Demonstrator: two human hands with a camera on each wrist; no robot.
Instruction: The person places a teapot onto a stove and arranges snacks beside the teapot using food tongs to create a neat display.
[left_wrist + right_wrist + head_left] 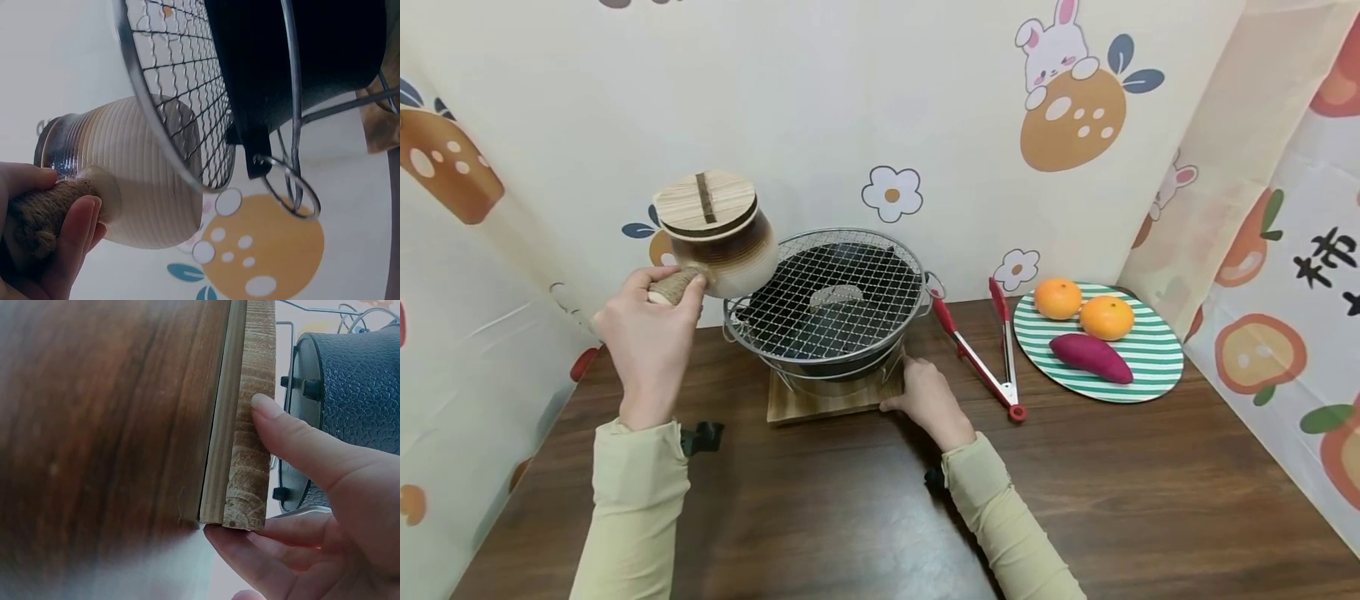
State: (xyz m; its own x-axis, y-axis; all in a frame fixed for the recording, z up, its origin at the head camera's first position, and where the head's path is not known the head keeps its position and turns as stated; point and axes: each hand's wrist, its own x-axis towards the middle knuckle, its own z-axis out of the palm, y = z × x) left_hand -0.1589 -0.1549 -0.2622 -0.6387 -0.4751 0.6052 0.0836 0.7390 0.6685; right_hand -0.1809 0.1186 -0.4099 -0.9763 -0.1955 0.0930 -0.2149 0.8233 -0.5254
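Note:
My left hand grips the twine-wrapped side handle of a ceramic pot, brown above and cream below. A wooden lid covers it. The pot is raised at the left of a round tabletop grill, its body partly behind the grill's wire mesh in the left wrist view. Beneath the black grill bowl lies a wooden board. At the board's near right corner is my right hand, thumb on the front edge and fingers curled against the side.
Red-handled tongs lie spread on the brown table, right of the grill. Beyond them, a green-striped oval placemat bears two oranges and a purple sweet potato. A printed cloth hangs close behind the grill.

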